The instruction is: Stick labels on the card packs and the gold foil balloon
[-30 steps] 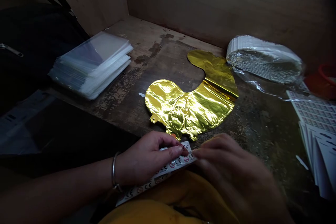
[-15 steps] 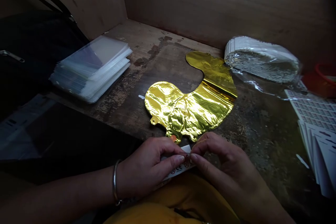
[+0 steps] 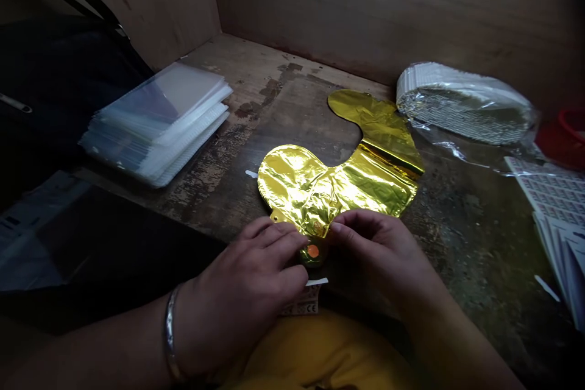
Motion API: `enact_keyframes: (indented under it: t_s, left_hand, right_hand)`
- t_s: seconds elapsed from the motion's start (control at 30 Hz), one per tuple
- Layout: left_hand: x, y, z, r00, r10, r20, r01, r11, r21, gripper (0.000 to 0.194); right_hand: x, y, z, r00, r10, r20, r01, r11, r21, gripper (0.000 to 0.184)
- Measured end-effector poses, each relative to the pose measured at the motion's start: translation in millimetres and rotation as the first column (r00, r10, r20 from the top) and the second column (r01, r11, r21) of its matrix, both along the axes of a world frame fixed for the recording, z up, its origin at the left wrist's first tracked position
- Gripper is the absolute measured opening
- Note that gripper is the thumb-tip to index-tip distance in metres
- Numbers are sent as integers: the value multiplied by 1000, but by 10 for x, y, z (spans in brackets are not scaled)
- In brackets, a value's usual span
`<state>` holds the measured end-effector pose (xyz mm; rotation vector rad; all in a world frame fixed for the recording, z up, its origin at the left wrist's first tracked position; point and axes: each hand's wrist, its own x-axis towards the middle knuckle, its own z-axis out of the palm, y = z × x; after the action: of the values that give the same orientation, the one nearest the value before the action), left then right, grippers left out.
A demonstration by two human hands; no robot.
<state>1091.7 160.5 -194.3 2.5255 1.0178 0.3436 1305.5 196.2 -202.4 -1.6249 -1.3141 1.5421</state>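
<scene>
Foil balloon (image 3: 297, 186) flat on wooden table (image 3: 439, 244), very light, soft, slippery; safest hold at the stiffer seam, 2 o'clock. Left hand (image 3: 237, 292) and right hand (image 3: 379, 256) together on its neck (image 3: 312, 251) at 6 o'clock, maybe pinching, shadow unclear; label strip (image 3: 301, 303) just below.

person's body | left hand (image 3: 242, 292): bare, short nails | right hand (image 3: 379, 256): bare, short nails | left-wrist bangle (image 3: 170, 332): thin, plain, silver | lap garment (image 3: 329, 353): mustard yellow, soft folds
</scene>
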Motion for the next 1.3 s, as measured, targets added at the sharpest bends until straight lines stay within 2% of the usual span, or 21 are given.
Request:
enact_keyframes:
  t_s: [0.07, 0.2, 0.3, 0.47, 0.93, 1.1, 1.3]
  left_hand:
    - [-13, 31, -64, 1000, -28, -13, 28, 999, 31, 17]
    - [-41, 34, -214, 1000, -4, 14, 5, 999, -45, 22]
    - [-47, 4, -268, 1000, 18, 13, -18, 998, -62, 21]
    - [-48, -8, -259, 1000, 20, -19, -21, 996, -85, 19]
    - [-37, 5, -294, 999, 14, 34, -11, 997, -75, 22]
    - [-37, -1, -274, 999, 9, 31, -7, 997, -82, 19]
    - [-31, 14, -266, 999, 15, 34, -11, 996, -92, 22]
  right_hand:
    - [-32, 9, -49, 1000, -20, -14, 19, 999, -30, 29]
    - [-49, 33, -56, 999, -33, 8, 34, 996, -88, 32]
    - [-61, 55, -41, 1000, -8, 7, 9, 993, -115, 32]
    - [-74, 63, -40, 1000, 20, 18, -18, 995, -102, 31]
    - [-119, 25, -74, 996, -2, 91, 10, 995, -95, 29]
    - [-119, 3, -89, 987, 14, 161, 1, 996, -91, 29]
    - [-115, -20, -139, 951, 44, 306, -45, 999, -2, 30]
